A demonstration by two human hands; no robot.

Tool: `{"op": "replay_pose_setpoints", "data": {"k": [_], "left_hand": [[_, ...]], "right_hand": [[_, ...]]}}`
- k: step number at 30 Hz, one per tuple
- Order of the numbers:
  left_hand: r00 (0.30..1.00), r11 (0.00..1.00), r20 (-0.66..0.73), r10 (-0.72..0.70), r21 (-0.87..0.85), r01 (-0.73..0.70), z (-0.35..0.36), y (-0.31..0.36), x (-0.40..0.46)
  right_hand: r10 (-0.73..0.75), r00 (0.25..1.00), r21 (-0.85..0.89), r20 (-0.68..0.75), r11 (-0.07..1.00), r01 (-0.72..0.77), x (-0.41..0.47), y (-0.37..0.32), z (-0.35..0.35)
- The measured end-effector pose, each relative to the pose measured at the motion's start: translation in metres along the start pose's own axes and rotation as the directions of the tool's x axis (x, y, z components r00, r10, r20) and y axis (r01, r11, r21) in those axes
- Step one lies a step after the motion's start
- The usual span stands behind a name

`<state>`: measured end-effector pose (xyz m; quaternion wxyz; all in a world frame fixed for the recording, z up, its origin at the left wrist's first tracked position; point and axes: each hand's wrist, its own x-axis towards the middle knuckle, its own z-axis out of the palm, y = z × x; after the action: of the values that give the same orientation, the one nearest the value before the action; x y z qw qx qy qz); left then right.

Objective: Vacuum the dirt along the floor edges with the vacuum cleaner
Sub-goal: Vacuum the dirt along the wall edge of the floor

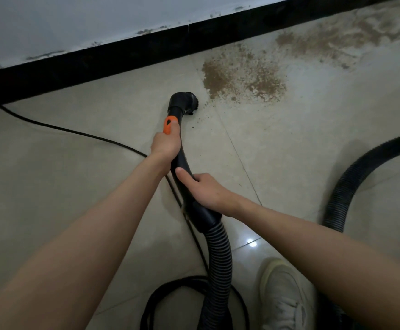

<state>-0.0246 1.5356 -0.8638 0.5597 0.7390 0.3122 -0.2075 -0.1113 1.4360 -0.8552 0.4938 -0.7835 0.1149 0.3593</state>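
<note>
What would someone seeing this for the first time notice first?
Probably the brown dirt spread over the pale floor tiles just below the black baseboard, trailing off to the upper right. Next, mid-frame, both hands on the black vacuum wand: the left hand by its orange button, the right hand lower down, the nozzle at the dirt's edge.

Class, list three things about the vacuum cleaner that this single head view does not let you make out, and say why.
1. Vacuum body: the hose leaves the right edge.
2. Nozzle opening: faces the floor, hidden by its own housing.
3. Left hand fingers: wrapped behind the grip.
</note>
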Motion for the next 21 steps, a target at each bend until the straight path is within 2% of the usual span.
{"op": "replay_pose_setpoints", "data": {"k": [5,11,17,21], "left_hand": [[0.999,0.995,0.035,0.037,0.088,-0.04,0.009,0.015,0.012],[0.998,0.994,0.06,0.035,0.105,-0.041,0.017,0.006,0.007],[0.999,0.997,0.043,0.011,0.07,-0.014,0.01,-0.005,-0.008],[1.0,1.0,0.008,0.006,-0.007,-0.006,-0.01,-0.018,-0.011]], "right_hand": [[0.018,0.998,0.102,-0.055,0.995,-0.012,0.011,-0.001,-0.002],[0.034,0.997,0.111,-0.071,0.994,-0.026,0.001,0.008,-0.002],[0.039,0.999,0.213,-0.01,0.976,-0.036,-0.023,0.005,0.007],[0.013,1.0,0.157,0.008,0.987,-0.014,-0.031,-0.002,0.022]]}}
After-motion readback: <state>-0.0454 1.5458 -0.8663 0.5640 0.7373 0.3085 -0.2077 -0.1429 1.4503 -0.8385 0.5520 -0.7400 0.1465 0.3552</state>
